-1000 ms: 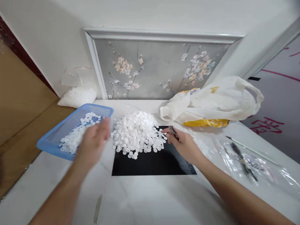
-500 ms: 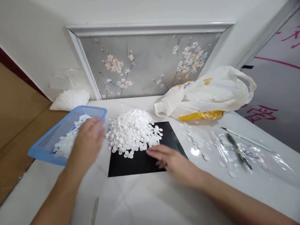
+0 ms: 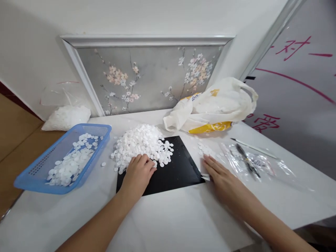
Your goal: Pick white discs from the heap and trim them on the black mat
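Head view: blue basket (image 3: 101, 130) left, disc pile (image 3: 140, 140) now reached; contact shifted pileward.
Left hand (image 3: 138, 175): half-curled at pile's front, grip hidden.
Right hand (image 3: 227, 180): nearly flat beside black mat (image 3: 168, 178); metal tip (image 3: 205, 175) protruding, hold unclear.
Discs: heaped partly on mat.

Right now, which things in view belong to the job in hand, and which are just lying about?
Likely in use:
heap of small white discs, at the left hand
flat black rectangular sheet, partly under them
blue plastic basket of similar discs

Apparently lying about:
white-and-yellow plastic carrier bag
slim black tool
thin white dark-tipped stick
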Available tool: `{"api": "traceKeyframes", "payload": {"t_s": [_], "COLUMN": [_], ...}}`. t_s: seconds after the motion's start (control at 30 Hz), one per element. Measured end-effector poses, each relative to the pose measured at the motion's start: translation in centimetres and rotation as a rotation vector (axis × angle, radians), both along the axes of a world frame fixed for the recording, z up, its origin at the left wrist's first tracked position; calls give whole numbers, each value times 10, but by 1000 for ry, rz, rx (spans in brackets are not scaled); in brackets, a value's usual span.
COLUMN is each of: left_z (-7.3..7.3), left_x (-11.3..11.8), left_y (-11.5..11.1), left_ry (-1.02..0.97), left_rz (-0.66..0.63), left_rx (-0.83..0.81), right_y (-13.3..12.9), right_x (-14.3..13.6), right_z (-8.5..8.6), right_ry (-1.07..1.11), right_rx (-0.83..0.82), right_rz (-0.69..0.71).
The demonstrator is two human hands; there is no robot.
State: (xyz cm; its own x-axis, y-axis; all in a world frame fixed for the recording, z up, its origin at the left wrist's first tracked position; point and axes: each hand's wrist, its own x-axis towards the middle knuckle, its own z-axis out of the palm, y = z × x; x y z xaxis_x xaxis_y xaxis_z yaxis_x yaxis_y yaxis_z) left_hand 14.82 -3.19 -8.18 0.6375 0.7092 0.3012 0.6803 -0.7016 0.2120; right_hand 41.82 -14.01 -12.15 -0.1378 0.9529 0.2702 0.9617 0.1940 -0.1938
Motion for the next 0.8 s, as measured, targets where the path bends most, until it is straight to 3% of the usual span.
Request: {"api": "traceKeyframes", "payload": {"t_s": [0.13, 0.23, 0.33, 0.5, 0.6, 0.8], "left_z": [4, 7, 11, 11, 7, 3], "left_x": [1, 1, -2, -7, -6, -3], "left_y": [-1, -5, -8, -12, -12, -11], "left_ry": [-122, -248, -391, -609, -695, -795], "left_rz": [7, 24, 64, 127, 145, 154], "left_rx": [-109, -240, -419, -726, -866, -1060], "right_y": [8, 28, 52, 77, 78, 75], "right_x": [-14, -47, -75, -95, -97, -93], "right_z": [26, 49, 59, 54, 49, 42], "right_ry": [205, 450, 626, 790, 854, 1102], "right_rx": [-36, -181, -268, -389, -401, -534], "right_rz": [-41, 32, 125, 150, 139, 250]}}
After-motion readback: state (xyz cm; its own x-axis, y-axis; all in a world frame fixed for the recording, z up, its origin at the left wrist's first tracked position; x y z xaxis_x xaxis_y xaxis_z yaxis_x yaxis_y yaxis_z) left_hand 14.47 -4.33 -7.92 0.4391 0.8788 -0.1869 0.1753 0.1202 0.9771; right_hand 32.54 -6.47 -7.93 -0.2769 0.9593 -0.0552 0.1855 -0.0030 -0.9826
